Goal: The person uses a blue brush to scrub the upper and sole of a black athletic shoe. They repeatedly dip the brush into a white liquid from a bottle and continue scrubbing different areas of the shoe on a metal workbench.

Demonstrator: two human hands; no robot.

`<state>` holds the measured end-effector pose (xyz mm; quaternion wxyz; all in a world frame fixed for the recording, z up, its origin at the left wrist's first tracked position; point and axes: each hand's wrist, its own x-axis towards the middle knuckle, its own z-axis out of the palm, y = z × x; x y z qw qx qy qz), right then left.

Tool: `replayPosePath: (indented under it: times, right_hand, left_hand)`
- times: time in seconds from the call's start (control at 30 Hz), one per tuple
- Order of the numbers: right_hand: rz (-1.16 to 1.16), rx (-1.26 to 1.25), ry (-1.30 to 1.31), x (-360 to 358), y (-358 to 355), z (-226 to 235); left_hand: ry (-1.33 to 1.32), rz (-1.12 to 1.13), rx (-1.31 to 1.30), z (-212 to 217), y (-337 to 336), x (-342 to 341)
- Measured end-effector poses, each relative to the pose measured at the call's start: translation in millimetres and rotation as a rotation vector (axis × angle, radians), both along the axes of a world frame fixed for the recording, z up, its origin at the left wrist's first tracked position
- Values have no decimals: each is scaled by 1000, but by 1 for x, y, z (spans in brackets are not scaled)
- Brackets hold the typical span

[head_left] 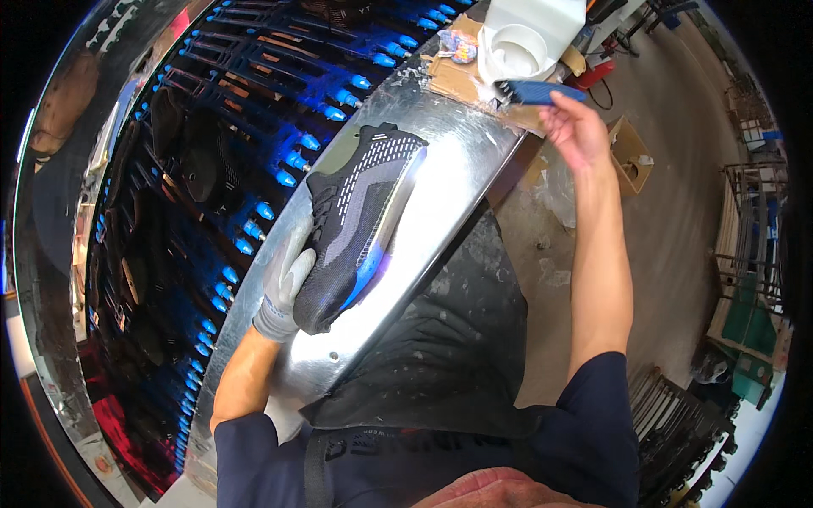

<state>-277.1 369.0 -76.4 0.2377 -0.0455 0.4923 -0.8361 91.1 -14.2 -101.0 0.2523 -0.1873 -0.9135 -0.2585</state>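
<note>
A black and grey knit shoe upper (354, 216) with white dashes lies on its side over the metal table (461, 182). Its lower edge is pale, with a glossy blue patch near one end. My left hand (286, 275), in a grey glove, grips the shoe upper from its left side, around the end nearest me. My bare right hand (577, 131) is out at the far right, fingers closed on the handle of a blue brush (542, 91). The brush's dark bristles point left, beside the near rim of a white pot (515, 52); whether they touch it, I cannot tell.
To the left runs a rack conveyor with blue-tipped bars (296, 159), carrying several dark shoe parts (203, 157). Cardboard (453, 80) and a colourful bag (458, 46) lie by the pot. A cardboard box (631, 157) stands on the floor beyond my right forearm.
</note>
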Motion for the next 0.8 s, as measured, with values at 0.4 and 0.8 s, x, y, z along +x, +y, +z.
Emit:
replayPosePath:
  times: [0.4, 0.8]
  right_hand:
    - [-134, 85, 177, 185, -75, -32]
    - [-18, 123, 349, 142, -66, -8]
  left_hand:
    - [-339, 48, 170, -15, -16, 14]
    - [-695, 244, 696, -6, -4, 24]
